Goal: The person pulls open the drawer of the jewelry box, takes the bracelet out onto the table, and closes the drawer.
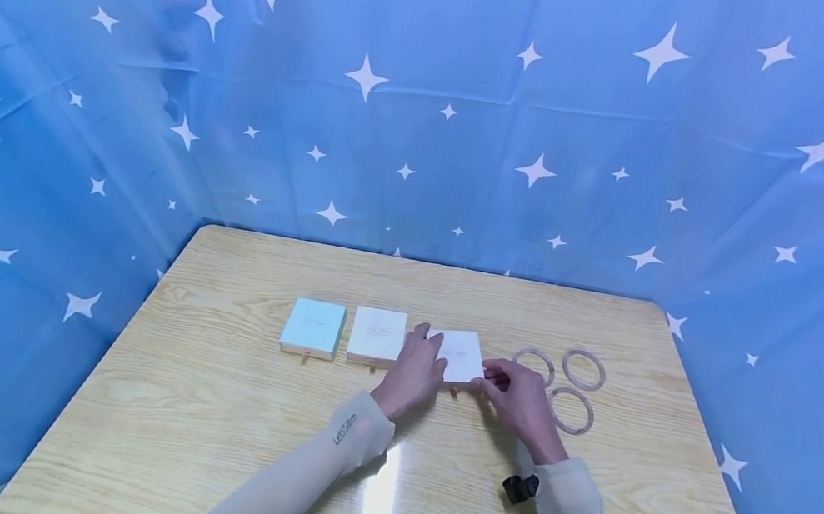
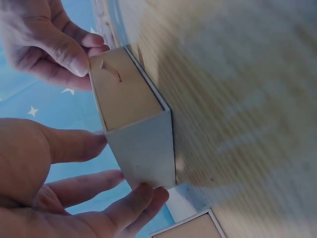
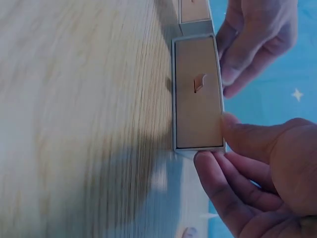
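Note:
A white drawer-style box sits on the table between both hands. My left hand holds it at its left side, with thumb at the top edge and fingertips against the side wall. At the opposite side, my right hand pinches the near corner, thumb on top and fingers along the wall. The box's tan drawer front is closed and carries a small ribbon tab. Just left of it stands a second white box, then a light-blue box.
Three pinkish rings lie right of the boxes: a far ring, a near ring, and one ring partly behind the right hand. The wooden table meets a blue star-patterned curtain at the back and sides.

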### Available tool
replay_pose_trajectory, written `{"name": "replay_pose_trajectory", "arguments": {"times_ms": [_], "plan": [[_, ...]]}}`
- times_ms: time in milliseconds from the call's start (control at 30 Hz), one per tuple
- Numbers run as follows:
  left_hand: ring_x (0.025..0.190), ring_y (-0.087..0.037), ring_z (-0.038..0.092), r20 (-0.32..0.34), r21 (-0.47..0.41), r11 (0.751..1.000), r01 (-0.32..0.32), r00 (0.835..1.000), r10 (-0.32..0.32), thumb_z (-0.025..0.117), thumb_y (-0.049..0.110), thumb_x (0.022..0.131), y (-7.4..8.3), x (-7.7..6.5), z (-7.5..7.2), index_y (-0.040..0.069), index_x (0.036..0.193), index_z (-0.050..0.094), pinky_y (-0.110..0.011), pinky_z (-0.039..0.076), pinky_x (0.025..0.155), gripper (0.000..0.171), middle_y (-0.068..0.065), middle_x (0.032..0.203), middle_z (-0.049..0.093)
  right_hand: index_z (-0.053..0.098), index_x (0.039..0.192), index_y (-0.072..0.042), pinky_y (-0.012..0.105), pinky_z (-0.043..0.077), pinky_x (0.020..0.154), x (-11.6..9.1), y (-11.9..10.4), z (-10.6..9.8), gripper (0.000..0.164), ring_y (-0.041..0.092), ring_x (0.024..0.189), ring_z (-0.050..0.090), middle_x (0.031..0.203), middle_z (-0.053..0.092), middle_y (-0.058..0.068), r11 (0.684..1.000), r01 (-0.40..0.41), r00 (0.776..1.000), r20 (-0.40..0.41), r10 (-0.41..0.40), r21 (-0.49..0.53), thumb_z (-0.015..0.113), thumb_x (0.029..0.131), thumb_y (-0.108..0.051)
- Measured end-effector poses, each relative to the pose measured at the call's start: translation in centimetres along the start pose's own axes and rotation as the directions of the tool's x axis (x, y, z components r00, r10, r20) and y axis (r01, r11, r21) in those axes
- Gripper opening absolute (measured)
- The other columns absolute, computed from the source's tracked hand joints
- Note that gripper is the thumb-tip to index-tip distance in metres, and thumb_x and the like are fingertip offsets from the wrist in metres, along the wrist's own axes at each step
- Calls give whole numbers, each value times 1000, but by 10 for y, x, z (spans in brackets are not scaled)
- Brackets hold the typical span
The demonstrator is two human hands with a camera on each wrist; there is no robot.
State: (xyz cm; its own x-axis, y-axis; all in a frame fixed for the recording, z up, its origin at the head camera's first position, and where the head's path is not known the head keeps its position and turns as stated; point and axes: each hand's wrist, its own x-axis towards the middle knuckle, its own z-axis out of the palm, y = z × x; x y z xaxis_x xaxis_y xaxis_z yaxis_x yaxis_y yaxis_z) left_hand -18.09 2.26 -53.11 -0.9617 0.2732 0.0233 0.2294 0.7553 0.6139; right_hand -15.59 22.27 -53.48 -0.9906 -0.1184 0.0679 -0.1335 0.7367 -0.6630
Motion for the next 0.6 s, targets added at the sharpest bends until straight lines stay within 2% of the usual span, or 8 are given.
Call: {"name": "replay_pose_trajectory", "arguments": {"times_ms": [200,433,600], "plan": [[137,-45,50,-4,9,1000,-5,1000,5,59,12,99,-4,12,1,-7,135,60,-48,46,115,41,-34,148,47,74,114,1,30,59,77,5,-4,5,29,18,85,70,94,76,9,999,-38,999,-22,39,8,79,89,-12],[143,-41,46,28,-10,998,67,997,-66,56,17,102,-3,21,0,-4,143,55,-47,41,119,46,-28,155,42,74,114,1,28,57,78,12,-6,10,28,19,86,70,95,76,9,997,-72,997,-24,73,23,78,90,-12],[142,-40,46,38,11,998,67,997,-68,56,16,102,-5,24,-1,-5,144,54,-47,40,120,47,-27,154,43,74,114,0,25,55,76,14,-7,12,28,18,85,69,94,76,8,994,-102,995,-18,103,48,79,89,-13]]}}
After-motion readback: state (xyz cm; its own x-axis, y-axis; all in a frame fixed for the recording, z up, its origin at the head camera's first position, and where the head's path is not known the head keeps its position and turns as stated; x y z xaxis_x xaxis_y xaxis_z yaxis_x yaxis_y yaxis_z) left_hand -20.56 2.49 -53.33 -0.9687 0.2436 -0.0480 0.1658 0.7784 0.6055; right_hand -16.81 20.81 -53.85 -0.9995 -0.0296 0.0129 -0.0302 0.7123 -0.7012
